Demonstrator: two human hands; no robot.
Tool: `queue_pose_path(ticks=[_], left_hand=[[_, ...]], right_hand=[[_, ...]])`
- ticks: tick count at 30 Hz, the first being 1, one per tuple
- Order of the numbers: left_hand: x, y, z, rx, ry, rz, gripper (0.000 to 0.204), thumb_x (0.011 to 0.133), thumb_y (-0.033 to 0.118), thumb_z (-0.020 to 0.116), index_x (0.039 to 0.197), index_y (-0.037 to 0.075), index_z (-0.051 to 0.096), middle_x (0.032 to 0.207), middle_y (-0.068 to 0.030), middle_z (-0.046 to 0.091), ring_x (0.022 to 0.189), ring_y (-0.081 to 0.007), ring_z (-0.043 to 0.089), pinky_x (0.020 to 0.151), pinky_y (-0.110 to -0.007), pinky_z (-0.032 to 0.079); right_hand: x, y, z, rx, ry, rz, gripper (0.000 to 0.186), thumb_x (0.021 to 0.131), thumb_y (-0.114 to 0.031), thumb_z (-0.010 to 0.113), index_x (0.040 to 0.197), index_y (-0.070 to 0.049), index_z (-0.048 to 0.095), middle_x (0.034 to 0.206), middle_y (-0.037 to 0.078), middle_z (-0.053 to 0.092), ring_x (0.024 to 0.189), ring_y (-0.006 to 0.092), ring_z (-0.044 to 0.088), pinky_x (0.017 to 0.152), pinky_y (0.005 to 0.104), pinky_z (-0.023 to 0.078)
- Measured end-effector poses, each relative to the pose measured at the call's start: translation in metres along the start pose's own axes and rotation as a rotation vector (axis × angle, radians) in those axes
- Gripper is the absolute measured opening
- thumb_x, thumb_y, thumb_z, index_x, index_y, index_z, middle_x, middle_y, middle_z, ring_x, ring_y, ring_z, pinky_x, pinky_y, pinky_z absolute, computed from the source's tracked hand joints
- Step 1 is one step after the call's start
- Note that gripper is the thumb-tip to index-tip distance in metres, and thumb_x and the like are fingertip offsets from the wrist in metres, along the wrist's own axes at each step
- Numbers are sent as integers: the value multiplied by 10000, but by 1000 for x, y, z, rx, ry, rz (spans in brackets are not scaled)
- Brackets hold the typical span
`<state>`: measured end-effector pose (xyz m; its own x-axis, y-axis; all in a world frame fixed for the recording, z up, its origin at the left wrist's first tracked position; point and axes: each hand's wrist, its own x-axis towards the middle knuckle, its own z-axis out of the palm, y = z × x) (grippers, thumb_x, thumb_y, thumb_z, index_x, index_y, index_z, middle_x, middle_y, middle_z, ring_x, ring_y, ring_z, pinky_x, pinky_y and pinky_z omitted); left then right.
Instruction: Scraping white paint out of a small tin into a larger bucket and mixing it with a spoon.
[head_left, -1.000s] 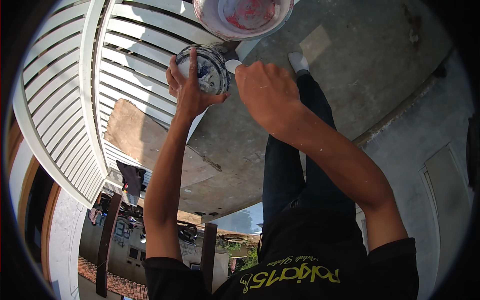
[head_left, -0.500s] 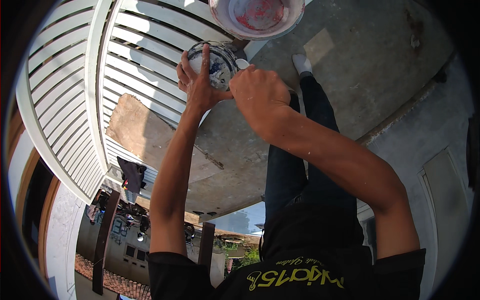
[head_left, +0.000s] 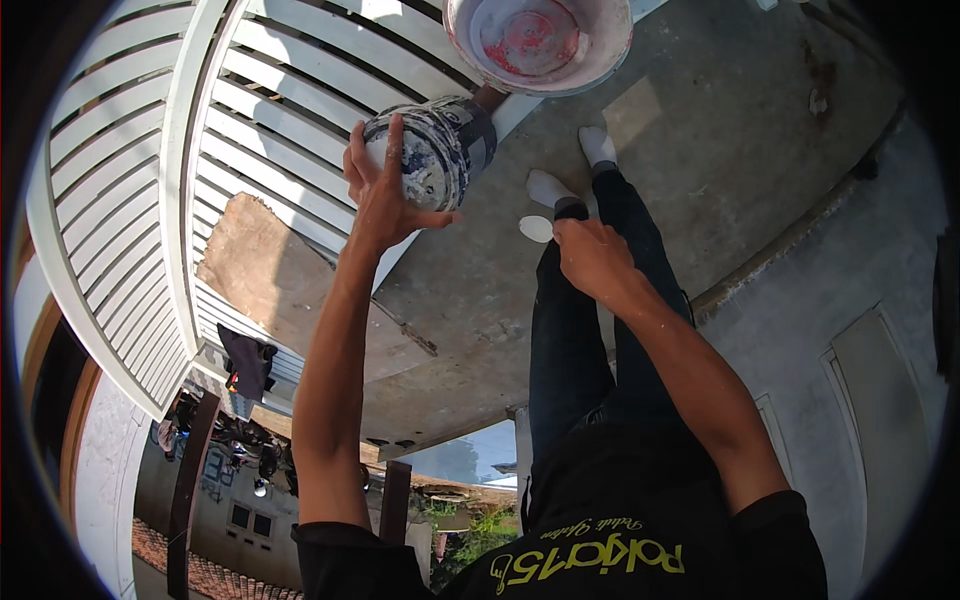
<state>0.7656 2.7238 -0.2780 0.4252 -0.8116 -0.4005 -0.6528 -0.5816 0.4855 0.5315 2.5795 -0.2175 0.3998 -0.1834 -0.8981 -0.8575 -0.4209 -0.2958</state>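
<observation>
Right hand (head_left: 590, 255) dropped off tin (head_left: 432, 150), fingers pinching white lid (head_left: 536, 229); left hand (head_left: 385, 195) fingers clasp tin.

Left hand (head_left: 385, 195) raised, grip around small can (head_left: 432, 150), held before slatted railing (head_left: 150, 180). Bucket (head_left: 540, 42) sits just beyond can, at railing's end, on concrete floor (head_left: 720, 150). Right hand (head_left: 592, 256) lower, right of can, well apart from it, over person's legs. Small disc (head_left: 536, 229) just left of right hand. Board (head_left: 270, 280) lies on floor below can, alongside railing.
</observation>
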Motion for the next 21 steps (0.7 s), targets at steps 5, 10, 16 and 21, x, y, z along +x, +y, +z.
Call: queue_pose_path(ticks=[5, 10, 16, 21], left_hand=[[-4, 17, -1, 87, 2, -15, 1406, 407, 523, 943, 1580, 380, 182, 1571, -276, 22, 1415, -555, 125, 1048, -702, 293], [-4, 23, 0, 101, 27, -32, 1375, 420, 532, 934, 1577, 373, 208, 1573, -264, 45, 1414, -548, 135, 1046, -703, 292], [-4, 34, 2, 181, -4, -122, 1343, 480, 636, 899, 1585, 357, 188, 1594, -310, 22, 1433, -612, 50, 1012, -802, 195], [-5, 49, 8, 225, 19, -229, 1274, 549, 673, 867, 1584, 343, 202, 1577, -328, 43, 1437, -594, 69, 1046, -774, 204]], right_hand=[[-39, 45, -54, 506, -93, 0, 246, 984, -227, 585, 1054, -3, 657, 708, 66, 638, 649, 143, 615, 615, 303, 472], [-62, 35, -119, 655, 181, 17, 275, 977, -239, 576, 1071, 2, 667, 797, 133, 673, 763, 180, 654, 744, 332, 485], [12, 13, -176, 98, 609, -259, 257, 961, -188, 572, 1019, 47, 659, 860, 176, 684, 808, 331, 660, 759, 403, 511], [88, -30, -191, -169, 528, -248, 193, 928, -131, 566, 992, 16, 673, 968, 217, 696, 989, 369, 664, 852, 479, 518]])
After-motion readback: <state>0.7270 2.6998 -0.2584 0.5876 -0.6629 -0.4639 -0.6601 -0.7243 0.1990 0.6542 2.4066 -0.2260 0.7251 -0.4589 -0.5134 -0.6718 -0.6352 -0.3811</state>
